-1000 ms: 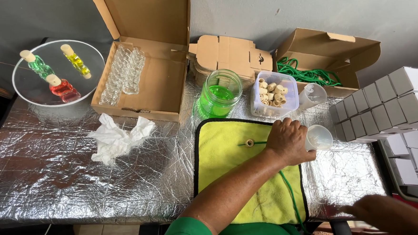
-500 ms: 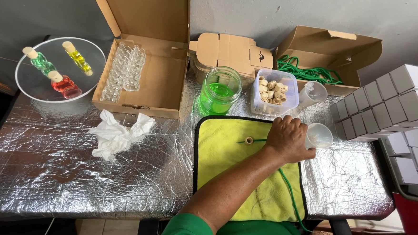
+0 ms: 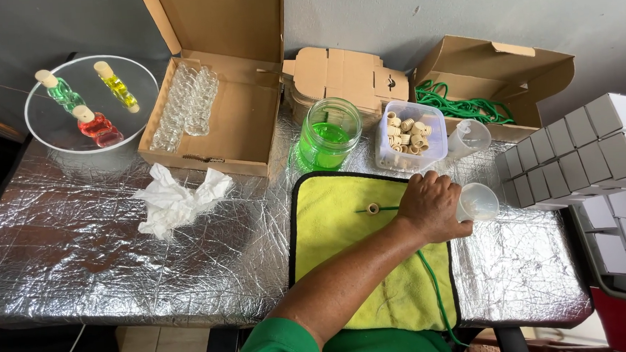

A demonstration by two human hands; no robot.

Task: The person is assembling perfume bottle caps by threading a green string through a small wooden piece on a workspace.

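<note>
My left hand reaches across a yellow cloth with a black border and grips the narrow end of a small clear plastic funnel, which lies on its side on the foil-covered table. A green cord with a small cork on it lies on the cloth just left of the hand. Behind the cloth stand a glass jar of green liquid and a clear tub of corks. My right hand is out of view.
A second clear funnel lies by the tub. An open cardboard box holds several small glass bottles. A round glass plate carries three bottles of coloured liquid. Crumpled white tissue lies left; white boxes are stacked right.
My right forearm showed at the bottom right one second ago and has left the view. My left hand stays on the funnel.
</note>
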